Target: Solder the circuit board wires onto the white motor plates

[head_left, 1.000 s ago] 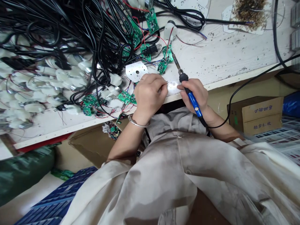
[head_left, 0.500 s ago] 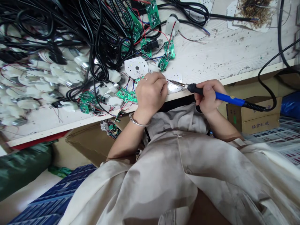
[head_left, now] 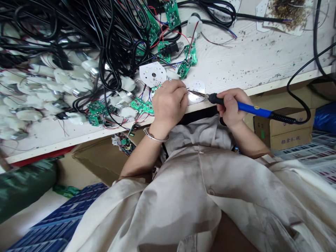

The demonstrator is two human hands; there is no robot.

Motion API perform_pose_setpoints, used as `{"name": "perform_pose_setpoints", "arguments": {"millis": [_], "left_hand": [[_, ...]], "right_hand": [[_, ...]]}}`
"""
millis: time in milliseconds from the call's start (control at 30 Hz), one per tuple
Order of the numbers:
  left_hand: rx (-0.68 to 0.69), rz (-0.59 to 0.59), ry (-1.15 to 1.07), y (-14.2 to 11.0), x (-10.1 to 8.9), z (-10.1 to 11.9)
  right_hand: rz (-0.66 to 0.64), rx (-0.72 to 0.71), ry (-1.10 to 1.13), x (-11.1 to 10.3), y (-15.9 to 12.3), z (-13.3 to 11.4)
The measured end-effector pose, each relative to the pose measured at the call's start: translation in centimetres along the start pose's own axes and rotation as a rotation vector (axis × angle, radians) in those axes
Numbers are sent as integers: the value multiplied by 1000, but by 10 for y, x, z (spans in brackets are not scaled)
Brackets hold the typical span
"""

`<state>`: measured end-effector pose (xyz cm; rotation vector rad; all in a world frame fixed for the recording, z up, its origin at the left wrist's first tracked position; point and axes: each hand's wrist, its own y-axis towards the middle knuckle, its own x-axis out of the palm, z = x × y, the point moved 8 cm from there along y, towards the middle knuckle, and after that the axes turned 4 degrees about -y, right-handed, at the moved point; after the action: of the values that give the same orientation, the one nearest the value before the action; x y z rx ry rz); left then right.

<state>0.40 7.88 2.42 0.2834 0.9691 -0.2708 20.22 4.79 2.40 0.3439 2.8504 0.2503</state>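
Note:
My right hand [head_left: 232,106] is closed around the blue and black handle of a soldering iron [head_left: 254,109]. The iron's metal tip points left, close to the fingertips of my left hand [head_left: 170,99]. Those fingers are pinched together, with a thin wire seeming to stick out between them; the rest of it is hidden by the hand. Under the iron's tip lies a white LED board [head_left: 197,95], flat at the table edge. Another white board [head_left: 153,74] with a dark central hole sits just beyond my left hand, beside green circuit boards [head_left: 141,105].
Black power cords [head_left: 105,38] are heaped over the left of the table [head_left: 252,57]. White motors [head_left: 28,84] with thin red wires are piled there too. Brown residue [head_left: 288,14] lies on a board at the back right. Cardboard boxes [head_left: 291,129] stand below the table.
The soldering iron and my right hand have shifted very slightly left, its tip staying by my left fingertips. My left hand keeps its pinch. The whole view has moved a little.

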Motion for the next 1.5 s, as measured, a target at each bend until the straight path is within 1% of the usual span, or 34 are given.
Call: {"name": "perform_pose_setpoints", "arguments": {"millis": [67, 233, 400, 633, 767, 933, 1000, 1067, 1133, 1267, 1367, 1433, 1500], "left_hand": [[19, 22, 5, -1, -1, 1], [34, 56, 25, -1, -2, 1], [40, 38, 37, -1, -1, 2], [-12, 21, 51, -1, 0, 2], [-13, 28, 65, -3, -1, 4], [39, 29, 146, -9, -6, 7], [99, -10, 220, -11, -9, 6], [190, -71, 291, -14, -15, 3], [255, -116, 344, -19, -26, -4], [244, -150, 434, -28, -58, -25], [222, -185, 451, -37, -78, -36], [176, -198, 422, -41, -87, -42], [128, -197, 375, -43, -92, -45]], "right_hand": [[6, 2, 18, 1, 1, 0], [82, 38, 96, -2, 2, 0], [40, 49, 46, -1, 2, 0], [127, 19, 160, -3, 0, 1], [167, 21, 159, -6, -2, 7], [181, 39, 135, -8, -1, 12], [179, 27, 179, -7, 0, 12], [168, -14, 234, -5, 0, 11], [167, -59, 254, -3, 0, 10], [209, -92, 227, -6, 4, 9], [289, -169, 145, -22, 21, 1], [340, -237, 52, -37, 40, -4], [358, -324, -28, -51, 64, -9]]}}
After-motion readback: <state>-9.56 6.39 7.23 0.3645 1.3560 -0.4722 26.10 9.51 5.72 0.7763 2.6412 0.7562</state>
